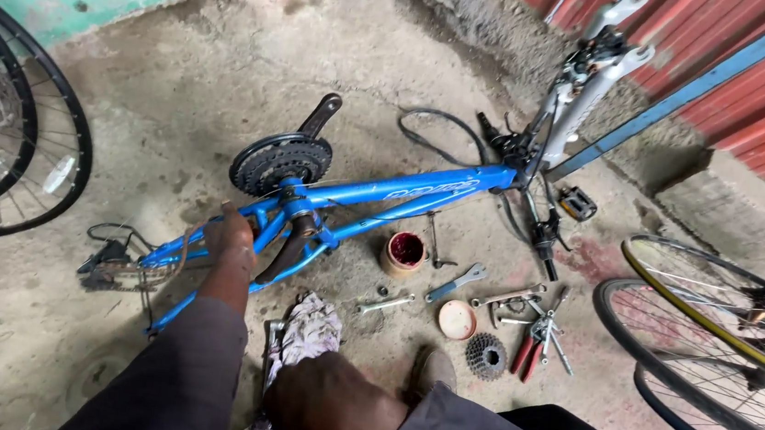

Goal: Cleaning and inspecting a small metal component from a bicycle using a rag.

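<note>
Blue bicycle frame (pixel 402 196) lies flat on the floor; left hand (pixel 229 234) clasps its chainstay, steadying it. Right hand (pixel 329 409): grip indiscernible, near a rag (pixel 310 327).

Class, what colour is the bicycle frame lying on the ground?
The bicycle frame is bright blue, with a silver-grey fork; the head view shows it clearly.

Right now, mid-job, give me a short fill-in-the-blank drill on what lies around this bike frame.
1. The left hand grips the ____-painted metal bicycle frame.
2. The small round open tin beside the frame holds ____-coloured grease.
3. The black toothed chainring set lies on the bare ____ floor.
4. The red-handled pliers lie beside the small steel ____ cluster.

Missing words: blue; red; concrete; sprocket
</note>
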